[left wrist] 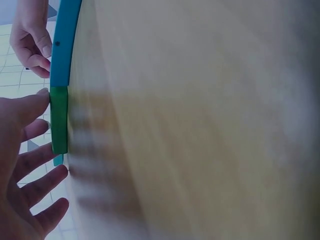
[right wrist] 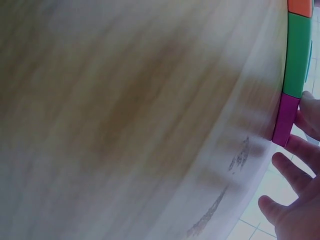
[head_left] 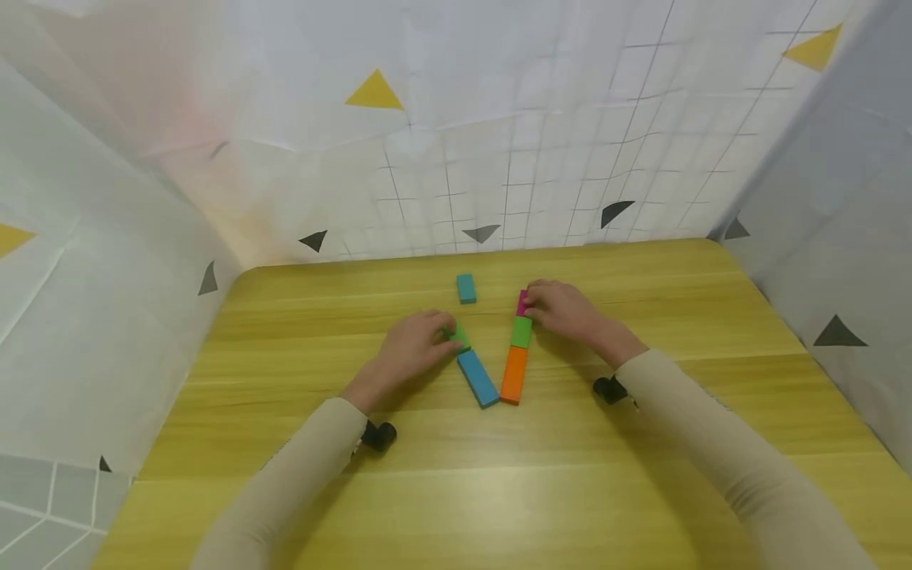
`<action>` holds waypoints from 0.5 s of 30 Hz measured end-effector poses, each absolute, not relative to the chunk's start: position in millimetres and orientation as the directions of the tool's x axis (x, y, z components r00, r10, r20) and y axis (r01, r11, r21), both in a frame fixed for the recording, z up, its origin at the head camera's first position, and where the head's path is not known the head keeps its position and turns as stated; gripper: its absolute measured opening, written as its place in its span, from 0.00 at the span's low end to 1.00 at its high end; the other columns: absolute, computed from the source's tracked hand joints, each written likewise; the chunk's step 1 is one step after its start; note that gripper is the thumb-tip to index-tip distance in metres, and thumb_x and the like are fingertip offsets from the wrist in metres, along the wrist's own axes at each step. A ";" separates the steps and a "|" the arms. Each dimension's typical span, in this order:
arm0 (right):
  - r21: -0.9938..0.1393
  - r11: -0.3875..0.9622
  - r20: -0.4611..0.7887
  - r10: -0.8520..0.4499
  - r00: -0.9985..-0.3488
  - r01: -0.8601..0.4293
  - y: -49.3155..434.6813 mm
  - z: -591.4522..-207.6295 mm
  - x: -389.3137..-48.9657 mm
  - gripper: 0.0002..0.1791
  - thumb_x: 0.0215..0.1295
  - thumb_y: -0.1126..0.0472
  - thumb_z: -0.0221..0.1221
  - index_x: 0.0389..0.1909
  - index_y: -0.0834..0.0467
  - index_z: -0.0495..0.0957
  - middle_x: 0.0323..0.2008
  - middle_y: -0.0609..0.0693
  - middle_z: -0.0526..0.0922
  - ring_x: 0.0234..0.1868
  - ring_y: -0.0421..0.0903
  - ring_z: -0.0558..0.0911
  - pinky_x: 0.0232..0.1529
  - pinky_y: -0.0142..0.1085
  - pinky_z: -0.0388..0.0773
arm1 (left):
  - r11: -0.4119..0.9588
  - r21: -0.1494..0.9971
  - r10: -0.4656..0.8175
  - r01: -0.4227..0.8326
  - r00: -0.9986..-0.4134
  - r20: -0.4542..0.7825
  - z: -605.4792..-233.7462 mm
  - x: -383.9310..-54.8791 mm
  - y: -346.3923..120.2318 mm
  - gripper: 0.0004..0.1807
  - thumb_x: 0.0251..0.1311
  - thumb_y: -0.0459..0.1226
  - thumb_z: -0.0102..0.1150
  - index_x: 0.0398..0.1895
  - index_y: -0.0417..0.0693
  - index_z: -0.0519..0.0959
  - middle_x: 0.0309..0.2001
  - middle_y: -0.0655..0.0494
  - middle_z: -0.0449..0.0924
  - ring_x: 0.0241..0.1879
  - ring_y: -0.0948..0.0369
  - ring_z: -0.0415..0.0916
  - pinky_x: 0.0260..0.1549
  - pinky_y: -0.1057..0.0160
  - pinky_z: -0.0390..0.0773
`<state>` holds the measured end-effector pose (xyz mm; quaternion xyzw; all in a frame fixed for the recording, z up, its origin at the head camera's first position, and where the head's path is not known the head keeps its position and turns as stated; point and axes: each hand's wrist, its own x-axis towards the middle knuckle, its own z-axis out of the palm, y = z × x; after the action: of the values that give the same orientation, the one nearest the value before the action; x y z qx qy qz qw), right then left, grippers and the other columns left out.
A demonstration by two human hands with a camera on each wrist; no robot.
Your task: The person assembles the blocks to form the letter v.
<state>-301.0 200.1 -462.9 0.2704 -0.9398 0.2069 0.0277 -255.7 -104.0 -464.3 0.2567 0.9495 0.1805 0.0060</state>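
Note:
My left hand pinches a green block between thumb and fingers, its outer fingers spread in the left wrist view. That block lies end to end with a longer blue block, slanting toward me. Over on the right, my right hand pinches a magenta block at the far end of another row. A second green block and a longer orange block continue that row. The near ends of the blue and orange blocks meet, so the rows form a V.
A small teal block lies by itself beyond the V, between the two rows. All blocks are on a wooden table. White sheeting with grid lines stands behind the table's far edge and at both sides.

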 end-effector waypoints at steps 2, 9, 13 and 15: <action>-0.375 0.765 0.167 -0.500 -0.850 -0.524 200.3 -463.0 -301.2 0.06 0.68 0.61 0.61 0.39 0.59 0.84 0.37 0.52 0.82 0.38 0.50 0.78 0.45 0.45 0.77 | 0.803 0.352 0.488 0.481 -0.870 0.076 -463.9 -255.1 -104.1 0.17 0.65 0.57 0.58 0.47 0.59 0.80 0.48 0.62 0.82 0.46 0.62 0.79 0.46 0.58 0.80; -0.374 0.764 0.163 -0.504 -0.848 -0.526 200.8 -463.7 -302.0 0.06 0.69 0.60 0.60 0.39 0.58 0.84 0.38 0.51 0.82 0.38 0.50 0.78 0.46 0.45 0.77 | 0.802 0.335 0.492 0.494 -0.865 0.099 -464.5 -254.1 -103.6 0.17 0.65 0.57 0.58 0.46 0.59 0.79 0.46 0.63 0.82 0.42 0.63 0.79 0.42 0.60 0.80; -0.370 0.762 0.170 -0.507 -0.845 -0.532 201.5 -464.8 -303.1 0.07 0.68 0.61 0.61 0.39 0.59 0.85 0.38 0.52 0.82 0.39 0.50 0.78 0.46 0.45 0.78 | 0.802 0.329 0.495 0.499 -0.863 0.102 -464.4 -254.2 -103.0 0.17 0.65 0.57 0.58 0.46 0.58 0.80 0.46 0.62 0.82 0.42 0.62 0.79 0.42 0.59 0.80; -0.373 0.761 0.170 -0.506 -0.846 -0.530 201.7 -464.7 -303.1 0.07 0.68 0.61 0.61 0.39 0.59 0.85 0.38 0.52 0.82 0.38 0.50 0.78 0.46 0.45 0.78 | 0.803 0.326 0.496 0.500 -0.863 0.101 -464.5 -254.1 -102.9 0.17 0.65 0.57 0.58 0.46 0.58 0.80 0.47 0.62 0.82 0.43 0.62 0.79 0.43 0.59 0.80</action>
<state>-303.1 201.7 -464.7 0.2761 -0.9380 0.2074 0.0293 -254.1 -102.9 -464.5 0.2621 0.9494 0.1732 -0.0055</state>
